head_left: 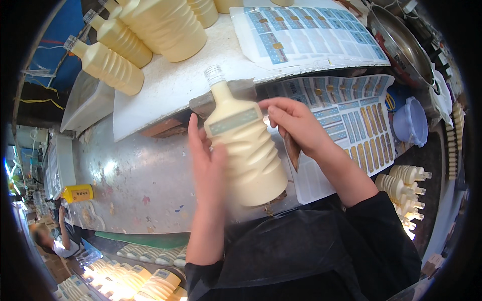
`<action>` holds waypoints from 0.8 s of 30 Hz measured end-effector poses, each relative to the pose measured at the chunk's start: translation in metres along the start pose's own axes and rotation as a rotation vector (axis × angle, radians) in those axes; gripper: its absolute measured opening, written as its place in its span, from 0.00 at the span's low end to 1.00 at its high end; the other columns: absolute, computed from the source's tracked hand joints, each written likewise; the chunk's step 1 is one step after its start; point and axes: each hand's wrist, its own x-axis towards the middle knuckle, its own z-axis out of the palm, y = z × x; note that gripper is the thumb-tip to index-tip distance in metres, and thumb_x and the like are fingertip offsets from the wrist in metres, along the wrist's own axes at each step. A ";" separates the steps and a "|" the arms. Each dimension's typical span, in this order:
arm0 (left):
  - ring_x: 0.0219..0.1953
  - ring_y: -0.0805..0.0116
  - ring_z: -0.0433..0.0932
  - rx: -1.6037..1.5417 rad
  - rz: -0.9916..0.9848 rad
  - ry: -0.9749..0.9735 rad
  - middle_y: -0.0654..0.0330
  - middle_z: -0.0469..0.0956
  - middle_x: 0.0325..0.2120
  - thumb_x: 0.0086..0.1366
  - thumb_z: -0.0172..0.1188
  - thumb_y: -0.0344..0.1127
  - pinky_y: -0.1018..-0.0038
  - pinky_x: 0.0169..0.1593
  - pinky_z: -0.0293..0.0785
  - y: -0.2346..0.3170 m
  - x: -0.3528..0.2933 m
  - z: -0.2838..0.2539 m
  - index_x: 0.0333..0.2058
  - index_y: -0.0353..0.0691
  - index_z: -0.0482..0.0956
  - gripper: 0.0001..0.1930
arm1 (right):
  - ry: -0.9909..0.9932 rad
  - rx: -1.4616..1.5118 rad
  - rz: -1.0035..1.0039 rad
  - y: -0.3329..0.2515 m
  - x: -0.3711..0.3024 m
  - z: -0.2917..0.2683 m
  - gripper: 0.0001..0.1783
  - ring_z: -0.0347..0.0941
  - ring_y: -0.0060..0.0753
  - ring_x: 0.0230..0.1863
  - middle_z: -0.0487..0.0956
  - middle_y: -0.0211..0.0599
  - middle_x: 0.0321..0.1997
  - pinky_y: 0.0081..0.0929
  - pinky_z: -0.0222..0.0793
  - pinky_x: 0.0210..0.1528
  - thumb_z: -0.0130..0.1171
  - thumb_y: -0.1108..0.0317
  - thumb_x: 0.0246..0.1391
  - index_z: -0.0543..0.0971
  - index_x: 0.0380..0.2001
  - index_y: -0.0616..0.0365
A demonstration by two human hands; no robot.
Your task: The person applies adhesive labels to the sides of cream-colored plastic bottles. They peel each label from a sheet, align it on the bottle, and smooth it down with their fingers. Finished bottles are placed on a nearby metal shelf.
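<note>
"What did you have on the feed, biggest first?"

"A metal worktop (135, 180), with a white board (165, 85) across its far side. On the right I had a sheet of labels (354, 135). Left of that sheet, between the two hands, was a cream bottle (251, 165), tilted, its neck pointing far and slightly left."

"And the fingers?"

"The left hand (205, 163) was at the bottle's left side, thumb and fingers parted; it was blurred, so I couldn't tell whether it gripped. The right hand (296, 123) had its index fingertip at or just beside the right end of a grey band (233, 122) on the bottle's shoulder, its other fingers curled on a brown pointed tool (292, 153)."

"What worried you?"

"I judged a sideways tug there could skew or crease the band. A loose left hand might let the bottle roll, and a careless wrist turn could scuff it with the tool's tip."
</note>
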 end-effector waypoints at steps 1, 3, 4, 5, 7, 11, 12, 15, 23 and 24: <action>0.64 0.61 0.68 0.098 0.011 -0.041 0.48 0.65 0.65 0.66 0.58 0.34 0.66 0.67 0.64 0.001 -0.007 0.002 0.75 0.36 0.48 0.42 | -0.001 -0.045 -0.033 0.005 -0.003 0.000 0.19 0.73 0.13 0.39 0.81 0.27 0.40 0.17 0.71 0.43 0.54 0.67 0.69 0.78 0.59 0.62; 0.67 0.57 0.66 0.249 0.005 -0.065 0.46 0.61 0.68 0.63 0.59 0.35 0.65 0.69 0.62 0.001 -0.012 0.005 0.76 0.37 0.41 0.48 | 0.013 -0.137 -0.128 0.013 -0.007 0.003 0.20 0.75 0.15 0.43 0.83 0.31 0.44 0.20 0.72 0.48 0.52 0.69 0.68 0.79 0.59 0.64; 0.68 0.55 0.65 0.328 0.003 -0.076 0.44 0.59 0.70 0.62 0.60 0.35 0.65 0.70 0.61 0.003 -0.014 0.007 0.77 0.38 0.38 0.51 | 0.025 -0.180 -0.190 0.014 -0.008 0.007 0.20 0.76 0.17 0.45 0.84 0.33 0.47 0.21 0.73 0.50 0.51 0.71 0.68 0.79 0.59 0.66; 0.69 0.55 0.64 0.255 -0.074 -0.049 0.44 0.57 0.71 0.62 0.59 0.33 0.66 0.70 0.61 0.012 -0.016 0.015 0.77 0.38 0.39 0.50 | 0.021 -0.266 -0.199 0.008 -0.013 0.008 0.21 0.78 0.22 0.50 0.84 0.39 0.53 0.24 0.73 0.55 0.50 0.72 0.68 0.77 0.60 0.68; 0.69 0.57 0.64 0.156 -0.056 -0.077 0.46 0.59 0.70 0.65 0.61 0.40 0.65 0.71 0.61 0.002 -0.014 0.009 0.76 0.37 0.41 0.48 | 0.004 -0.278 -0.219 0.000 -0.018 0.012 0.21 0.79 0.24 0.52 0.85 0.41 0.53 0.25 0.73 0.55 0.50 0.72 0.67 0.77 0.60 0.67; 0.69 0.57 0.66 -0.060 -0.038 -0.151 0.48 0.63 0.69 0.67 0.60 0.46 0.63 0.70 0.63 -0.007 -0.010 0.009 0.76 0.36 0.45 0.46 | 0.060 -0.438 -0.334 -0.002 -0.027 0.015 0.22 0.80 0.49 0.50 0.83 0.56 0.50 0.38 0.74 0.53 0.48 0.70 0.66 0.76 0.59 0.68; 0.68 0.57 0.67 -0.077 -0.036 -0.173 0.48 0.63 0.69 0.67 0.60 0.46 0.63 0.70 0.64 -0.008 -0.008 0.009 0.75 0.36 0.46 0.46 | 0.092 -0.490 -0.380 0.001 -0.028 0.015 0.23 0.80 0.59 0.49 0.82 0.60 0.49 0.43 0.74 0.52 0.48 0.69 0.65 0.76 0.59 0.68; 0.68 0.56 0.69 -0.123 -0.044 -0.215 0.48 0.65 0.68 0.66 0.58 0.46 0.62 0.69 0.65 -0.006 -0.005 0.010 0.75 0.36 0.47 0.45 | 0.101 -0.577 -0.424 0.001 -0.030 0.015 0.23 0.78 0.62 0.49 0.81 0.62 0.50 0.47 0.74 0.53 0.48 0.69 0.65 0.75 0.60 0.69; 0.66 0.57 0.71 -0.129 -0.030 -0.229 0.49 0.67 0.66 0.67 0.59 0.47 0.62 0.68 0.67 -0.010 -0.005 0.009 0.74 0.36 0.51 0.42 | 0.108 -0.548 -0.373 -0.006 -0.031 0.014 0.23 0.79 0.61 0.48 0.81 0.61 0.48 0.47 0.74 0.52 0.49 0.68 0.65 0.75 0.59 0.68; 0.66 0.57 0.71 -0.103 -0.046 -0.219 0.49 0.68 0.66 0.67 0.59 0.47 0.62 0.68 0.68 -0.011 -0.006 0.007 0.73 0.36 0.52 0.42 | 0.118 -0.519 -0.360 -0.006 -0.029 0.013 0.23 0.80 0.60 0.48 0.82 0.60 0.48 0.46 0.74 0.51 0.50 0.67 0.65 0.76 0.59 0.67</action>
